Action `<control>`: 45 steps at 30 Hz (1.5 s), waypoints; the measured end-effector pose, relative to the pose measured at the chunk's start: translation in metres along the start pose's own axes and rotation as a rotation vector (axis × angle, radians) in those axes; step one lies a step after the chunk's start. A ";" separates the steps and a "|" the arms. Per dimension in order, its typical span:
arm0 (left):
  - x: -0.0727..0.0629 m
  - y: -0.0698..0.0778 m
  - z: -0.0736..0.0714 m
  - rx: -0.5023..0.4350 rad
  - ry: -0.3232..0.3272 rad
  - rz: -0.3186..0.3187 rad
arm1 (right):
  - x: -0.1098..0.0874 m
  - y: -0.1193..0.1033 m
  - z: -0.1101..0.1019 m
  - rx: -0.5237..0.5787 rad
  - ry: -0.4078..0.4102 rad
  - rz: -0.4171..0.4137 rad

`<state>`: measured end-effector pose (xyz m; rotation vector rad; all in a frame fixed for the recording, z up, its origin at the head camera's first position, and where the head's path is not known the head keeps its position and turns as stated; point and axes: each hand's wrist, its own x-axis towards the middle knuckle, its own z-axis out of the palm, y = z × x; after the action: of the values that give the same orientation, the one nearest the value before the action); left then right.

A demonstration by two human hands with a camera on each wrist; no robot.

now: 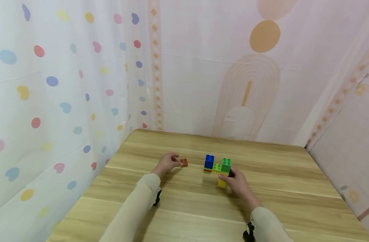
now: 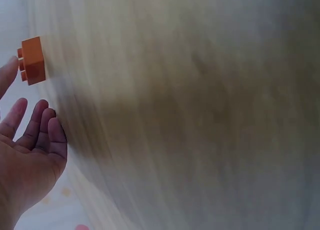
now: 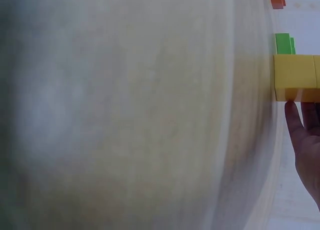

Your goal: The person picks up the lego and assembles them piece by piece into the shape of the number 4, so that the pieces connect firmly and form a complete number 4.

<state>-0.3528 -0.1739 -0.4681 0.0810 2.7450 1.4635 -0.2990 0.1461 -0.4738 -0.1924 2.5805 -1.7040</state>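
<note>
On the table lies a small orange toy brick (image 1: 184,163) with studs on top. My left hand (image 1: 167,163) is beside it, the thumb close to the studs. In the left wrist view the fingers of that hand (image 2: 37,155) are loosely bent, and the orange brick (image 2: 34,60) is not between them. To the right stands a toy brick structure with a blue brick (image 1: 209,162), a light green brick (image 1: 217,167), a green brick (image 1: 226,166) and a yellow brick (image 1: 222,183). My right hand (image 1: 238,184) grips its right side, thumb in front.
A wooden table (image 1: 187,215) carries everything. Spotted curtain cloth (image 1: 66,107) hangs along its left side, and a pale patterned cloth (image 1: 196,90) hangs behind the far edge. Black wrist straps (image 1: 249,232) show at the sleeves.
</note>
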 end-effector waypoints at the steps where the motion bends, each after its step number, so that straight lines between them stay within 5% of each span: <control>1: 0.000 0.000 0.000 0.003 -0.003 -0.002 | 0.000 0.000 0.000 0.005 0.003 -0.006; 10: 0.008 0.000 0.004 0.057 -0.007 -0.003 | -0.002 0.006 -0.007 0.049 0.011 -0.054; 23: 0.013 -0.004 0.015 0.164 0.007 0.060 | -0.006 0.009 -0.012 0.096 -0.029 -0.021; 33: 0.014 -0.002 0.005 0.055 0.044 0.054 | -0.003 0.012 -0.013 0.110 -0.038 -0.010; 45: 0.022 0.039 -0.014 0.055 0.074 0.115 | -0.001 0.012 -0.015 0.102 -0.054 -0.014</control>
<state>-0.3738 -0.1625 -0.4276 0.1924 2.8857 1.4449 -0.3006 0.1645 -0.4785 -0.2489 2.4529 -1.8042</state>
